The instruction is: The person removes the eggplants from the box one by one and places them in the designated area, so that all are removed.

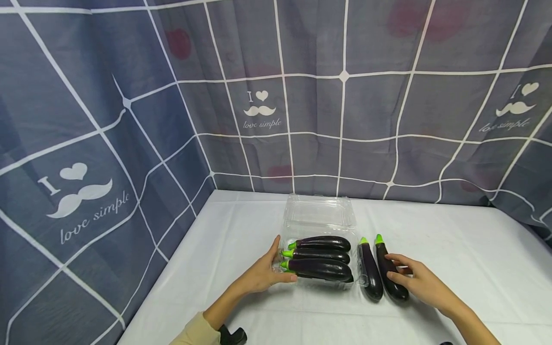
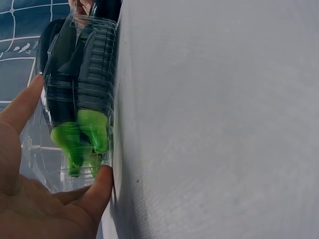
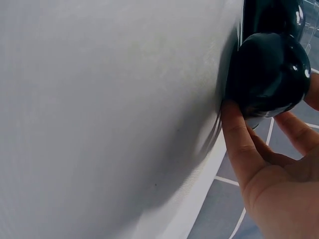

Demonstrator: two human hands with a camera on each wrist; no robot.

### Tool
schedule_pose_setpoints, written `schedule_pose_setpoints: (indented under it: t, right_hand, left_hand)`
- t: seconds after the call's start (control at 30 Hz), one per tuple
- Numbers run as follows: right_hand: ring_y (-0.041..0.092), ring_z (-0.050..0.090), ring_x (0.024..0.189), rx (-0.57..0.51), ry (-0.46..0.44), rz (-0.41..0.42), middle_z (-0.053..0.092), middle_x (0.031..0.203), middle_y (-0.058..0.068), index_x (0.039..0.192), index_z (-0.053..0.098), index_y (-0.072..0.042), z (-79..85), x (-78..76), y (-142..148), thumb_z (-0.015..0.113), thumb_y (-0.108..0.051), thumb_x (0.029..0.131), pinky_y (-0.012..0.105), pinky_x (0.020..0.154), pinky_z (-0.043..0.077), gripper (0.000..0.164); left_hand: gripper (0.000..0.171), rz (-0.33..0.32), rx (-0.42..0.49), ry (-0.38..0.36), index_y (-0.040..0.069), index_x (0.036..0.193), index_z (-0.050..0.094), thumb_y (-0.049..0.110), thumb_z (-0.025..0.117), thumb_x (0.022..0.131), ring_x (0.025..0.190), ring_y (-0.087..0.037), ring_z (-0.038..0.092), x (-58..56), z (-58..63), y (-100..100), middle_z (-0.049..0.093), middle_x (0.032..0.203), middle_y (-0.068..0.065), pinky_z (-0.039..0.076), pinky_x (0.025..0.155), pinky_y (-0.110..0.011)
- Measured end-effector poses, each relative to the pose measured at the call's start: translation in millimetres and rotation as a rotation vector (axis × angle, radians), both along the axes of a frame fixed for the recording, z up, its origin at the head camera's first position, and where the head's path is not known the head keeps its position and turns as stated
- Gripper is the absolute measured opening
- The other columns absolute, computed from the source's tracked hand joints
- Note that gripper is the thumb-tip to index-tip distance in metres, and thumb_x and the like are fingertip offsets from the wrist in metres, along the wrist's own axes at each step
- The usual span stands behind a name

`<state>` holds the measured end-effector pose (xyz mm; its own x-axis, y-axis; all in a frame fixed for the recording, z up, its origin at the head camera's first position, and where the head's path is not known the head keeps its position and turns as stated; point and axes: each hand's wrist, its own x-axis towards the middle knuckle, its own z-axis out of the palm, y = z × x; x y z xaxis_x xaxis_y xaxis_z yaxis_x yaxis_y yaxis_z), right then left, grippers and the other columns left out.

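Three dark purple eggplants (image 1: 321,269) with bright green stems lie side by side in an open clear plastic clamshell box (image 1: 308,283). My left hand (image 1: 263,273) holds the box's left end, thumb at the near corner and fingers along the side. In the left wrist view the green stems (image 2: 92,127) show through the box's ridged wall (image 2: 102,64). To the right of the box, my right hand (image 1: 420,282) grips the outer loose eggplant (image 1: 390,275) with thumb and fingers. Another eggplant (image 1: 370,273) lies between it and the box.
The box's clear lid (image 1: 319,211) is folded back toward the rear of the white-covered table (image 1: 254,311). Grey-blue checked curtains (image 1: 310,110) hang behind and at the left. A black object (image 1: 233,335) is partly visible by the left sleeve.
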<state>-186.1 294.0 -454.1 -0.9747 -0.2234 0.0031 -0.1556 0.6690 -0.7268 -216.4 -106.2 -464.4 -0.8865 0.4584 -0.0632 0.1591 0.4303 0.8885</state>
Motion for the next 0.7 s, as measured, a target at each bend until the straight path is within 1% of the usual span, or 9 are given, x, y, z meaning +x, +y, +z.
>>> schedule_pose_setpoints:
  t: [0.2, 0.3, 0.47, 0.6, 0.7]
  right_hand:
    - [0.036, 0.059, 0.107, -0.005, 0.01, -0.002, 0.06, 0.125, 0.023, 0.136, 0.053, 0.003, -1.2, 0.8, 0.3, 0.068, -0.022, 0.095, 0.047, 0.083, 0.047, 0.05]
    - [0.035, 0.059, 0.107, -0.008, 0.001, -0.002, 0.059, 0.125, 0.024, 0.139, 0.051, 0.002, -1.1, 1.2, 0.5, 0.066, -0.022, 0.096, 0.045, 0.081, 0.048, 0.052]
    - [0.032, 0.061, 0.104, -0.019, 0.021, -0.012, 0.06, 0.122, 0.023, 0.14, 0.05, 0.002, -1.8, 2.2, -0.4, 0.064, -0.021, 0.098, 0.043, 0.079, 0.048, 0.05]
    - [0.038, 0.062, 0.103, 0.007, 0.072, -0.028, 0.06, 0.121, 0.028, 0.139, 0.051, 0.003, -0.7, 1.2, -0.4, 0.063, -0.021, 0.099, 0.05, 0.08, 0.05, 0.048]
    - [0.044, 0.061, 0.106, 0.033, 0.114, -0.048, 0.057, 0.124, 0.032, 0.139, 0.05, 0.005, 1.5, -0.8, -1.0, 0.061, -0.023, 0.1, 0.056, 0.082, 0.05, 0.049]
  left_hand:
    - [0.119, 0.009, -0.004, 0.005, 0.006, 0.158, -0.005, 0.045, 0.079, 0.083, 0.144, -0.036, 0.025, -0.5, -0.9, 0.4, 0.023, 0.157, -0.026, 0.025, 0.111, -0.057]
    - [0.119, 0.013, -0.01, 0.006, 0.006, 0.158, -0.005, 0.045, 0.079, 0.082, 0.143, -0.036, 0.026, -0.5, -1.8, 0.2, 0.025, 0.156, -0.027, 0.025, 0.111, -0.057]
    - [0.119, 0.014, -0.015, -0.003, 0.008, 0.158, -0.005, 0.047, 0.078, 0.083, 0.143, -0.038, 0.026, 0.6, -1.4, -0.6, 0.021, 0.157, -0.028, 0.027, 0.11, -0.058]
    - [0.119, 0.016, -0.015, -0.007, 0.009, 0.159, -0.005, 0.047, 0.078, 0.083, 0.143, -0.037, 0.027, 0.9, -1.3, -0.3, 0.021, 0.157, -0.027, 0.027, 0.11, -0.057]
    - [0.119, 0.012, -0.016, -0.004, 0.008, 0.158, -0.005, 0.047, 0.078, 0.083, 0.143, -0.037, 0.027, 0.9, -1.7, -0.2, 0.022, 0.156, -0.028, 0.028, 0.11, -0.057]
